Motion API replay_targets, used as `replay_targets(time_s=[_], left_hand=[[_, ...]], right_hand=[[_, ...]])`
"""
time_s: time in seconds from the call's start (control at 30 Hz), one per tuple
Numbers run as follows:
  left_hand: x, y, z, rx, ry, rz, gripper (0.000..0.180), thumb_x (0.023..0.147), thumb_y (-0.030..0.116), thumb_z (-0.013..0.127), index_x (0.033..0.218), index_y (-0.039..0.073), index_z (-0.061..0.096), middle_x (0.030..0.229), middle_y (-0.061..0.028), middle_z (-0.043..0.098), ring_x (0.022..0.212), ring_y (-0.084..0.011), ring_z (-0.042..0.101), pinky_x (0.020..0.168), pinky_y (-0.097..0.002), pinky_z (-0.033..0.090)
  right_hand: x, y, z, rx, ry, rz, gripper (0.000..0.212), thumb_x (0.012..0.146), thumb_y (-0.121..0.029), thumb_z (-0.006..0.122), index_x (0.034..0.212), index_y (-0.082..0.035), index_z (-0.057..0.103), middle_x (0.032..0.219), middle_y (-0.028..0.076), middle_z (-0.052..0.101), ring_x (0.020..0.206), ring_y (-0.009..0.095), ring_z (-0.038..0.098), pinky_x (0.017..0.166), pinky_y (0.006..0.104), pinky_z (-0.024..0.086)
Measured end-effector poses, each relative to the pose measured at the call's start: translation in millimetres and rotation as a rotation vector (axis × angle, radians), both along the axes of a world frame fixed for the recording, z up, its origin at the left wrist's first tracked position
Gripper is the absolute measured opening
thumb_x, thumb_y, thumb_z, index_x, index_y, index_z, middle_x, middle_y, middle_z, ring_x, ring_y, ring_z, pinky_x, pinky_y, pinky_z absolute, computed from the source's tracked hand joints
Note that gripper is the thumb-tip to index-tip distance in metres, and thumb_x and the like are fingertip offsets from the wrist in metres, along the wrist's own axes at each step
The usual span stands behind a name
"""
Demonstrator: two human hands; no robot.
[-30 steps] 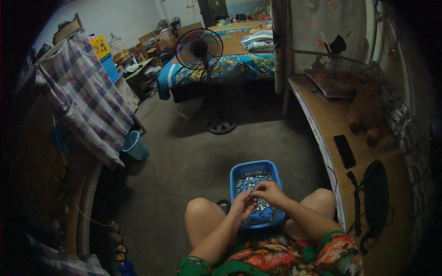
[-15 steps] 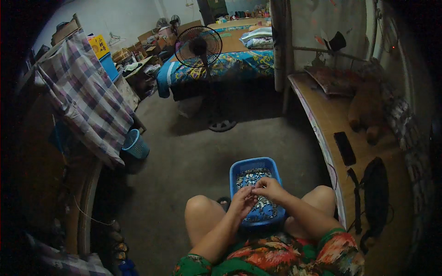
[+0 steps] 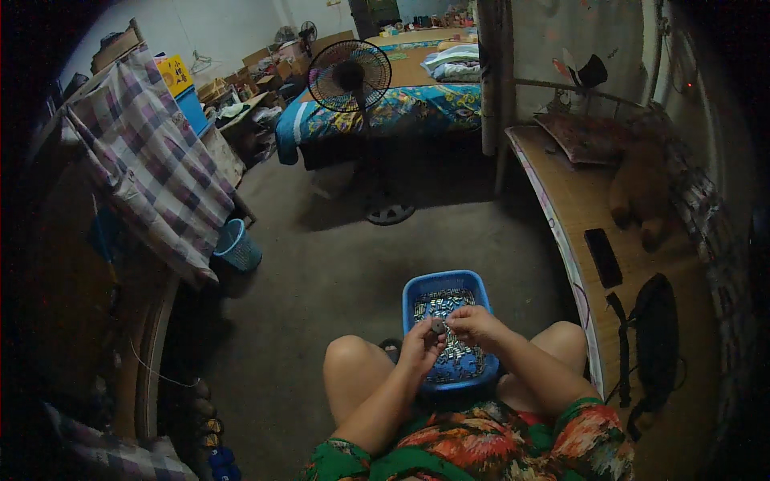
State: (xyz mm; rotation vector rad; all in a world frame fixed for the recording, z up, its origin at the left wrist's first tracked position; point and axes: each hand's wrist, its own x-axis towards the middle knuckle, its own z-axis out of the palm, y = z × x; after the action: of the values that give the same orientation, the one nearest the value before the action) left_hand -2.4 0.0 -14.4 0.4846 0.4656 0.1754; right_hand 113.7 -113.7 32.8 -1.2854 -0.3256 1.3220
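Observation:
My left hand point(image 3: 419, 345) is closed around a small dark grey round piece point(image 3: 437, 325), gripped at the fingertips above the basin. Just to its right, the fingers of my right hand point(image 3: 478, 327) are pinched together close to that piece; whatever they hold is too small to make out. Below both hands is a blue plastic basin point(image 3: 443, 277) between my knees. Many small shiny metal cylinders point(image 3: 437, 305) lie spread over its bottom, and my hands cover part of them.
To the right runs a wooden bench point(image 3: 573, 204) with a black phone point(image 3: 602, 257), a black bag point(image 3: 654, 345) and a brown plush toy point(image 3: 642, 188). Ahead stand a floor fan point(image 3: 350, 76) and a bed point(image 3: 433, 108). A blue wastebasket point(image 3: 238, 247) is at the left.
My hands have drawn slightly apart; the grey round piece now shows in my left fingers. My right hand has shifted a little to the right. The view has tilted slightly.

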Motion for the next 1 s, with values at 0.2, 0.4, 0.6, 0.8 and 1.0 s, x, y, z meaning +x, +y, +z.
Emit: replay_targets(time_s=[0.2, 0.4, 0.6, 0.8, 1.0], left_hand=[[2.6, -2.5, -0.7, 0.048, 0.026, -0.029, 0.023, 0.085, 0.027, 0.047, 0.086, 0.005, 0.051, 0.073, -0.0048, 0.053, 0.061, -0.0132, 0.047, 0.052, -0.0234, 0.038], [0.3, -2.7, -3.4, 0.061, 0.021, -0.055, 0.019, 0.084, 0.026, 0.048, 0.083, 0.007, 0.052, 0.074, -0.0034, 0.054, 0.063, -0.0124, 0.049, 0.054, -0.0245, 0.041], [-0.2, -5.1, -0.4, 0.028, 0.047, -0.045, 0.018, 0.084, 0.025, 0.050, 0.083, 0.008, 0.052, 0.073, -0.0026, 0.054, 0.064, -0.0126, 0.051, 0.055, -0.0245, 0.043], [-1.1, -5.7, 4.2, 0.007, 0.041, -0.055, 0.018, 0.084, 0.026, 0.050, 0.084, 0.008, 0.052, 0.073, -0.0029, 0.055, 0.064, -0.0128, 0.051, 0.056, -0.0246, 0.044], [-3.0, -5.3, 10.0, 0.025, 0.007, -0.067, 0.018, 0.083, 0.025, 0.052, 0.085, 0.008, 0.053, 0.072, -0.0026, 0.055, 0.063, -0.0121, 0.052, 0.056, -0.0235, 0.046]], right_hand=[[1.8, 0.0, -4.3, -0.005, 0.064, -0.066, 0.013, 0.078, -0.014, 0.058, 0.086, -0.005, 0.054, 0.063, -0.001, 0.049, 0.046, 0.006, 0.038, 0.038, 0.0185, 0.028], [-1.0, 0.3, 1.5, -0.030, -0.118, -0.019, 0.014, 0.076, -0.013, 0.060, 0.086, -0.004, 0.056, 0.060, -0.001, 0.048, 0.046, 0.006, 0.039, 0.040, 0.0183, 0.030], [-5.5, 1.8, -1.9, -0.019, -0.270, -0.062, 0.013, 0.074, -0.013, 0.062, 0.082, -0.004, 0.058, 0.064, 0.000, 0.053, 0.048, 0.005, 0.042, 0.041, 0.0185, 0.032], [-7.1, 4.2, -6.6, -0.023, -0.381, -0.061, 0.012, 0.073, -0.011, 0.063, 0.082, -0.004, 0.059, 0.069, 0.003, 0.057, 0.054, 0.006, 0.048, 0.045, 0.0195, 0.036], [-4.4, 4.9, -13.4, 0.073, -0.540, -0.056, 0.014, 0.072, -0.008, 0.064, 0.082, -0.001, 0.059, 0.076, 0.005, 0.059, 0.072, 0.011, 0.055, 0.064, 0.0245, 0.045]])
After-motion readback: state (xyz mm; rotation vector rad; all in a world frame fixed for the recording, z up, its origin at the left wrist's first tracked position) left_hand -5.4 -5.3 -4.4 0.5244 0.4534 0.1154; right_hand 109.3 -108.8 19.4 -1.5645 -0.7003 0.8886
